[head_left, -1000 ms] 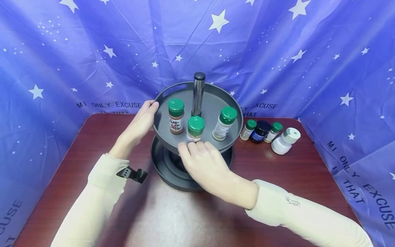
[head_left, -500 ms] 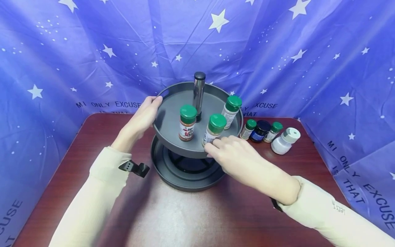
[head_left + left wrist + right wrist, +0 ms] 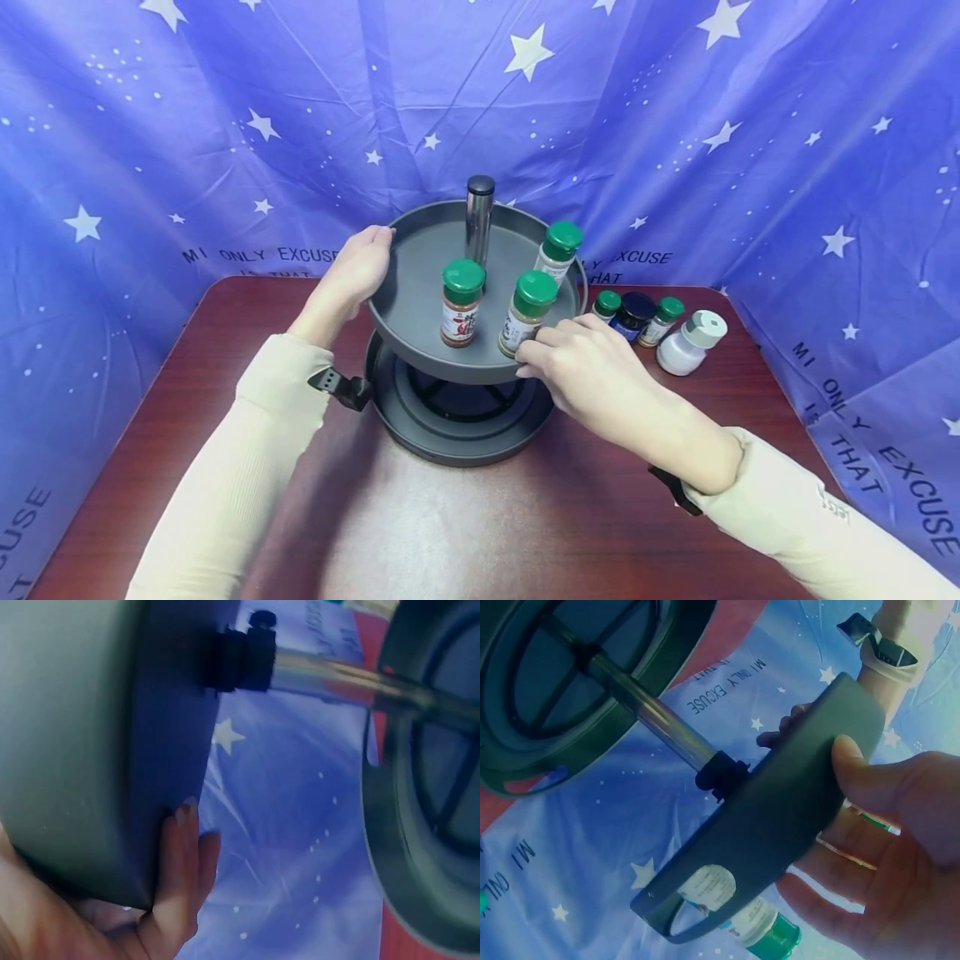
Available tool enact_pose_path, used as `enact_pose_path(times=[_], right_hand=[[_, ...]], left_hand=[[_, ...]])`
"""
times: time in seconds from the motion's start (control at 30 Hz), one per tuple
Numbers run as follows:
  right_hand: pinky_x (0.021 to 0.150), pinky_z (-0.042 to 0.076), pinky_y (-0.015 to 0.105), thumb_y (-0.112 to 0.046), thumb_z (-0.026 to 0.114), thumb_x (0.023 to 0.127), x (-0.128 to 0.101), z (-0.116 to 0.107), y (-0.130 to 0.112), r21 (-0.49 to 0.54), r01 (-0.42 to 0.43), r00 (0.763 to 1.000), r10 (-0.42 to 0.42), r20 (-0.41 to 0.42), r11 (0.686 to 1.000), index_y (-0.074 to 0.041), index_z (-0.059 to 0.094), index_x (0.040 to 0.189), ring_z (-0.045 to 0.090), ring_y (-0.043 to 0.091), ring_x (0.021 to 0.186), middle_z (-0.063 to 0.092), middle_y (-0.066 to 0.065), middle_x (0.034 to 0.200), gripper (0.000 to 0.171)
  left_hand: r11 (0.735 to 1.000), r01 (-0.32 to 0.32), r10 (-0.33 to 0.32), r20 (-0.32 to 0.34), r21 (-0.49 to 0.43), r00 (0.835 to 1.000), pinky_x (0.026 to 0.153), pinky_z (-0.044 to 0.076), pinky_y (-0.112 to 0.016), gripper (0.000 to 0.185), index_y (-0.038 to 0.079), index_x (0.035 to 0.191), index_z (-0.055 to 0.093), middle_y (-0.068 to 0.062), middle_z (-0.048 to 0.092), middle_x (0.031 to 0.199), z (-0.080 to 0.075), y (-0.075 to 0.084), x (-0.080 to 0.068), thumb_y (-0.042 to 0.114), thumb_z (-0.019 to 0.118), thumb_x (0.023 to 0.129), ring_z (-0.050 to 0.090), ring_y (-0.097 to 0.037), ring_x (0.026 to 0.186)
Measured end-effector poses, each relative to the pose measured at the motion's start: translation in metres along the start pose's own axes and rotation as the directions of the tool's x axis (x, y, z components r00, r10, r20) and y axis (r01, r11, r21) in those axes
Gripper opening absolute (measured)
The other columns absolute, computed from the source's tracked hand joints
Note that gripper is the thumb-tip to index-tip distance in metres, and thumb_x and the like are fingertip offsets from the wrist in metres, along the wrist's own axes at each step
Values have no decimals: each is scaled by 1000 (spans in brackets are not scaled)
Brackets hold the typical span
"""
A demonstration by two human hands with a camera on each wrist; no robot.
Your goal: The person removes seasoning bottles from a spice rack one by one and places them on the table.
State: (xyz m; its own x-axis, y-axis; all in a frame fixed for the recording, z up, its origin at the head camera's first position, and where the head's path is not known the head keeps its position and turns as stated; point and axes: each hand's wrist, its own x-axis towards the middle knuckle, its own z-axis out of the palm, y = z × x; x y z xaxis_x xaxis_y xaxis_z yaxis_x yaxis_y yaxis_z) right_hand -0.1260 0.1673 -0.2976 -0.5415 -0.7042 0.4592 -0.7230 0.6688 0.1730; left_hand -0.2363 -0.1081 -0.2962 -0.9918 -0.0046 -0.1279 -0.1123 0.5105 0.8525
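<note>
A grey two-tier turntable rack stands mid-table, with an upper tray on a metal pole above the lower tray. Three green-lidded spice jars stand on the upper tray: one at the front, one front right, one at the right. My left hand grips the tray's left rim, a finger lying along the tray's outer wall. My right hand pinches the front-right rim, thumb under the tray, fingers on top.
On the dark red table, right of the rack, stand a green-lidded jar, a dark blue jar, another green-lidded jar and a white bottle. A blue star-printed cloth hangs behind and on both sides.
The upper tray has turned, carrying the three jars from the front left round to the right. My right hand has swept right along the front rim with it. My left hand has stayed at the left rim.
</note>
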Motion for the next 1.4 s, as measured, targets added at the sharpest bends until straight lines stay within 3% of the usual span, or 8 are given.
enact_pose_path(times=[0.17, 0.43, 0.77, 1.03, 1.2, 1.4], right_hand=[[70, 45, 37, -23, 75, 84, -2, 1, -1, 30, -33, 999, 33, -2, 999, -14, 65, 80, 62, 23, 72, 61, -1, 72, 14], [74, 47, 39, -22, 77, 84, 0, -6, 0, 93, -67, 996, 61, 65, 993, -14, 68, 87, 65, 23, 78, 63, -1, 77, 13], [81, 49, 41, -20, 80, 80, 4, -26, 11, 206, -199, 977, 177, 119, 958, -17, 71, 89, 60, 13, 70, 68, -6, 73, 13], [62, 47, 33, -21, 81, 79, 9, -42, 24, 220, -335, 940, 309, 142, 916, -15, 67, 98, 61, 10, 72, 69, -4, 85, 24], [64, 42, 34, -20, 80, 80, 12, -45, 33, 226, -383, 924, 369, 105, 896, -13, 64, 102, 56, 14, 75, 62, 0, 88, 29], [63, 38, 36, -20, 83, 76, 24, -49, 50, 191, -453, 891, 437, 122, 871, -14, 56, 125, 49, 20, 82, 52, 8, 99, 56]], left_hand=[[978, -42, 49, -29, 203, 998, 116, 32, -51, 49, 11, 147, 40, -13, 41, 154, 0, -2, 4, 30, 18, 108, 38, -35, 142], [938, -33, 48, -37, 346, 998, 116, 32, -53, 48, 8, 142, 43, -12, 42, 154, 0, 3, 4, 27, 17, 107, 37, -42, 142], [922, -26, 48, -46, 387, 998, 110, 37, -56, 43, 6, 130, 47, -19, 50, 143, 2, 5, 3, 27, 18, 106, 43, -45, 136], [921, -14, 36, -50, 390, 998, 109, 38, -56, 42, 7, 129, 47, -18, 51, 142, 2, 1, 4, 27, 18, 106, 44, -45, 135], [919, -10, 33, -53, 395, 998, 109, 38, -55, 42, 7, 129, 47, -18, 52, 140, 2, 2, 4, 27, 18, 107, 45, -45, 134], [910, -14, 43, -61, 413, 997, 111, 37, -55, 43, 5, 132, 46, -20, 51, 142, 3, 2, 5, 26, 18, 106, 45, -46, 134]])
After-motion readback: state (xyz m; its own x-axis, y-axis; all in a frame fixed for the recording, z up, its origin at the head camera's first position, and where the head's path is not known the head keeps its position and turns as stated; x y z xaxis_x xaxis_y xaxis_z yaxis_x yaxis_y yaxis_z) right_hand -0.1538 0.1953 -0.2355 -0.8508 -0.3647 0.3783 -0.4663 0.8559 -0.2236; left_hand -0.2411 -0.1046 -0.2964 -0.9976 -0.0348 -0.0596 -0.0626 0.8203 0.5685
